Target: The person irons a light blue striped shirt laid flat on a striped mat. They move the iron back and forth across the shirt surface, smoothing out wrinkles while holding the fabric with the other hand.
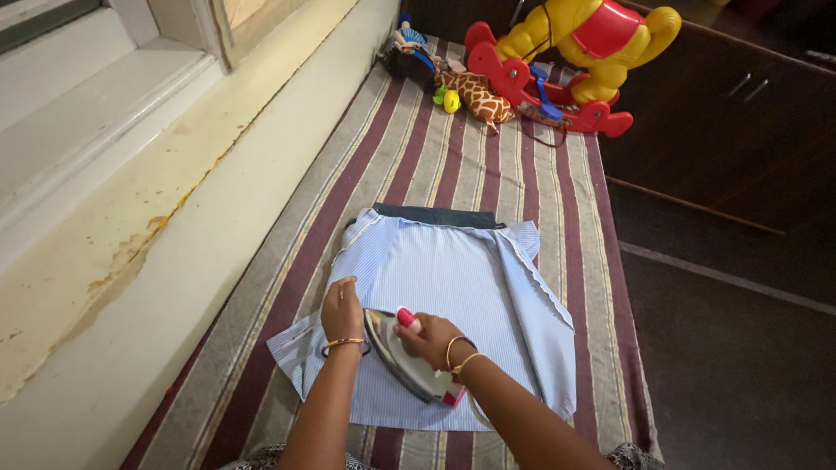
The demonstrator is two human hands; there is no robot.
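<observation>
- Your right hand (433,338) grips the pink handle of the iron (406,355); your left hand (341,309) presses flat on the striped shirt (453,287) just beside it
- shirt spread on the striped tabletop (418,148)
- farther off, a giraffe toy (477,94) and yellow ride-on toy (579,52)

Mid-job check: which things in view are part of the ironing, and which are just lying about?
In use:
left hand, flat on the shirt
right hand, gripping the iron
iron
light blue striped shirt
striped cloth cover underneath

Lying about:
yellow and red ride-on toy
giraffe soft toy
</observation>
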